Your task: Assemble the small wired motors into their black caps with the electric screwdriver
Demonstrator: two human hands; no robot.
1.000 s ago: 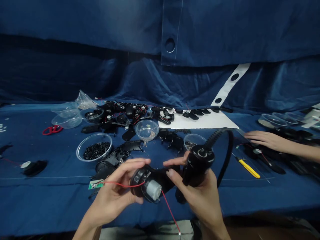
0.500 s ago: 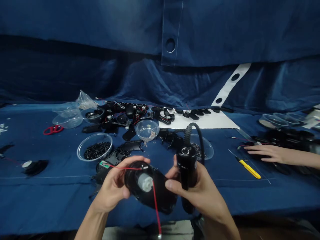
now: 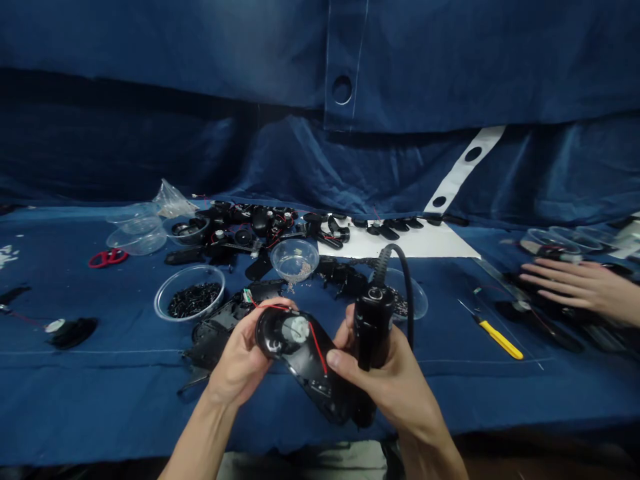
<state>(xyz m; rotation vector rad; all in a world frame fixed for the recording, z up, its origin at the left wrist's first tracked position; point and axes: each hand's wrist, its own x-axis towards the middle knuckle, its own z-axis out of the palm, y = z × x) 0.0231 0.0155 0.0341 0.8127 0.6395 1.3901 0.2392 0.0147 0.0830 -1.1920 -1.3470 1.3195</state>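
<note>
My left hand [image 3: 246, 357] is closed on one end of a black plastic shell [image 3: 313, 380], curved like half of a hand-held casing. A small whitish motor [image 3: 297, 329] with red wire sits in the shell. At the left fingers, a small green circuit board [image 3: 247, 296] hangs on a red wire. My right hand [image 3: 380, 363] is wrapped round a black corded electric screwdriver [image 3: 375, 313], held upright with its cable on top. The right thumb touches the shell's near side; the driver's tip is hidden.
Bowls of black screws [image 3: 193, 300] and tiny parts [image 3: 295, 260] stand beyond my hands. Black shells [image 3: 240, 230] pile up behind. Red scissors [image 3: 109, 258] lie left, a yellow screwdriver [image 3: 500, 339] right. A co-worker's hand [image 3: 580, 283] reaches over black parts at the right.
The shell has turned and tilted in my hands, so the motor sits higher and its loose red wire now lies across the shell. The co-worker's hand has moved right.
</note>
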